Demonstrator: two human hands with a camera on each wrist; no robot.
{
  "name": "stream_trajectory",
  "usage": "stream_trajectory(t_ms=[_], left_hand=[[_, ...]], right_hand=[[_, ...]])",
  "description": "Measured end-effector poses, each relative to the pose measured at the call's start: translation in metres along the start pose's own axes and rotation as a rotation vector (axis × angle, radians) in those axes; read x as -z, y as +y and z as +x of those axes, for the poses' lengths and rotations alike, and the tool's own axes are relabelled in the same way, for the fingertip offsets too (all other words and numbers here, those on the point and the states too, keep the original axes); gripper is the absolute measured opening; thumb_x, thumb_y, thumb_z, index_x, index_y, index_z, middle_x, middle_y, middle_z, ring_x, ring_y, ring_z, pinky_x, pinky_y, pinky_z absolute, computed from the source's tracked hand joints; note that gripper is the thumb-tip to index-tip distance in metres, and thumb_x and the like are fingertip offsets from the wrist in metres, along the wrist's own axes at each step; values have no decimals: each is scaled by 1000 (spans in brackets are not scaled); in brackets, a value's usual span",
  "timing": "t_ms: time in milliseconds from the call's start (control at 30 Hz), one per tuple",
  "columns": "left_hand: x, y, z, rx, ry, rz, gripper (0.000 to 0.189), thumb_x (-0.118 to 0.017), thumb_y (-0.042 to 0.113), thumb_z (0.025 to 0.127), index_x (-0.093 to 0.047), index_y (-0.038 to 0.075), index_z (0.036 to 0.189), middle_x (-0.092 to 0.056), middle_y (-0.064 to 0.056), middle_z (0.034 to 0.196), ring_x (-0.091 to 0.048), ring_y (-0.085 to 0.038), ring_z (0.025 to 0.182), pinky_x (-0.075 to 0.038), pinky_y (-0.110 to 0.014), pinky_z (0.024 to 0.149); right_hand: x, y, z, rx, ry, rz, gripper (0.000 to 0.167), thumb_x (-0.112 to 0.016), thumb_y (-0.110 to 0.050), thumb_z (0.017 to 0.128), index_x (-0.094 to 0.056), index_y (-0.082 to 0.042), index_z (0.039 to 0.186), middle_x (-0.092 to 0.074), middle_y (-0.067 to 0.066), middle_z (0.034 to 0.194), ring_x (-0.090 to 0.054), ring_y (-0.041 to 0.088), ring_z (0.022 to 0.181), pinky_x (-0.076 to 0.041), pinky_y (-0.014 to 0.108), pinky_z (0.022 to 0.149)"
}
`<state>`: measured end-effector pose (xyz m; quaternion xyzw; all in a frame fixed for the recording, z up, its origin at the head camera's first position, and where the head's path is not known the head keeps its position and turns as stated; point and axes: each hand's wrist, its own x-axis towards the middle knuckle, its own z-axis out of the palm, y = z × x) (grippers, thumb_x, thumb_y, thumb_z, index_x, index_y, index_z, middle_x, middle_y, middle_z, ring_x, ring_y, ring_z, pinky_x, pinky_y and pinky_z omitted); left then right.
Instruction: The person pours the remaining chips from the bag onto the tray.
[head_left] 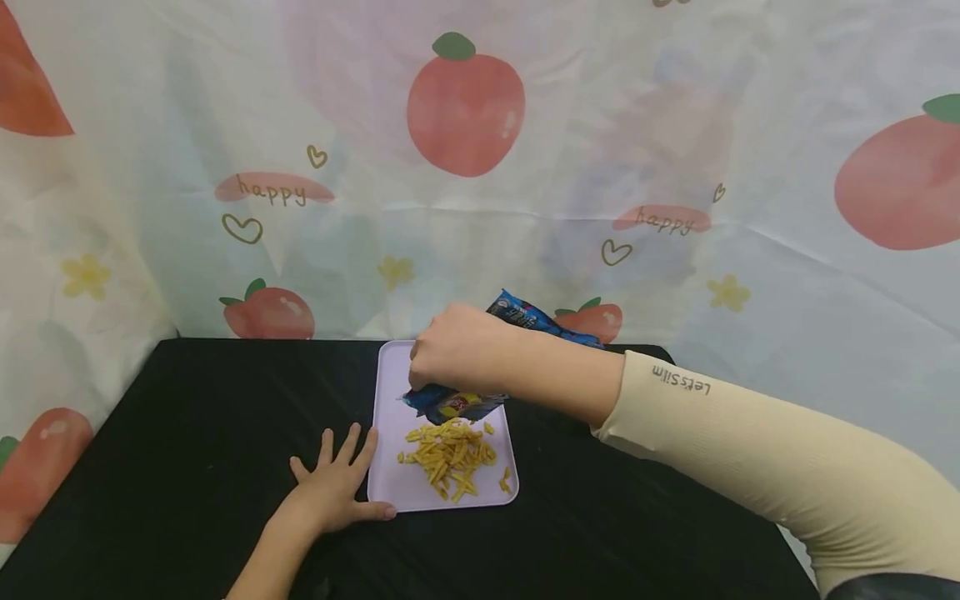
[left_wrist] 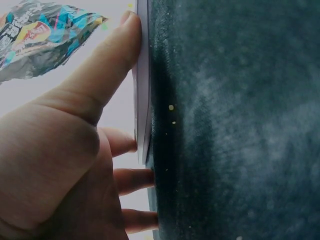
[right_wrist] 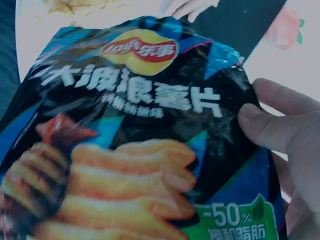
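A blue and black chip bag (head_left: 457, 404) is tipped mouth-down over a pale purple tray (head_left: 390, 483). My right hand (head_left: 459, 350) grips the bag by its side edge; in the right wrist view the thumb (right_wrist: 257, 122) presses on the printed front (right_wrist: 135, 95). Yellow chip sticks (head_left: 450, 458) lie heaped on the tray beneath the bag's mouth. My left hand (head_left: 330, 492) is spread at the tray's near left corner, its thumb (left_wrist: 117, 45) on the rim and the other fingers along the left side. Whether chips remain inside the bag is hidden.
A black cloth (head_left: 225, 467) covers the table. Behind it hangs a pale curtain (head_left: 480, 233) printed with fruit, hearts and flowers. A few small yellow crumbs (left_wrist: 171, 107) lie on the cloth beside the tray.
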<state>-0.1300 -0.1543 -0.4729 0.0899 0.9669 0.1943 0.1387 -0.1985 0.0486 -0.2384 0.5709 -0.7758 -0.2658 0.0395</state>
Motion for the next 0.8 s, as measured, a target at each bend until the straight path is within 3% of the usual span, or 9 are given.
stream_trajectory(t_ms=[167, 233, 333, 400, 567, 700, 800], left_hand=[[0, 3, -1, 2, -1, -13, 120, -75, 71, 70, -21, 12, 160, -14, -24, 164, -2, -60, 145, -3, -90, 93], [0, 5, 1, 0, -4, -13, 120, -74, 71, 70, -21, 12, 160, -14, -24, 164, -1, -60, 145, -3, -89, 94], [-1, 9, 4, -4, -11, -1, 120, -74, 71, 70, -21, 12, 160, -14, -23, 165, -1, -59, 146, -2, -89, 94], [-1, 11, 6, -8, -12, 9, 120, -75, 71, 70, -21, 13, 160, -13, -22, 165, -1, -59, 146, -2, -88, 95], [-1, 13, 9, -27, 4, 23, 120, -75, 71, 70, -21, 14, 160, -14, -21, 165, -2, -58, 147, -3, -88, 96], [-1, 13, 10, -36, 14, 23, 121, -75, 72, 69, -22, 14, 160, -14, -22, 165, -2, -58, 147, -4, -88, 96], [0, 12, 9, -35, 20, 15, 121, -75, 72, 69, -21, 14, 160, -14, -22, 165, -2, -58, 147, -4, -89, 95]], right_hand=[[-18, 22, -31, -148, 180, 140, 28, -74, -15, 91, -77, -34, 112, -75, -11, 100, -66, 13, 69, -53, 32, 56], [-33, 31, -52, -232, 277, 253, 29, -71, -12, 93, -76, -31, 114, -75, -8, 103, -65, 14, 66, -48, 30, 50], [-63, 39, -88, -354, 427, 448, 29, -70, -13, 94, -75, -26, 119, -75, -4, 109, -66, 14, 71, -45, 29, 53], [-87, 39, -110, -424, 535, 601, 29, -70, -10, 93, -74, -22, 120, -75, -1, 110, -69, 11, 78, -49, 29, 58], [-150, 21, -154, -632, 766, 930, 31, -69, -3, 93, -72, -11, 123, -74, 4, 114, -69, 3, 85, -55, 21, 70], [-189, -5, -175, -859, 958, 1174, 32, -67, -1, 94, -68, -2, 125, -73, -7, 116, -67, -1, 99, -53, 15, 81], [-213, -21, -180, -1043, 1117, 1365, 33, -67, 1, 93, -66, 3, 126, -72, -13, 109, -66, 0, 100, -52, 14, 82]])
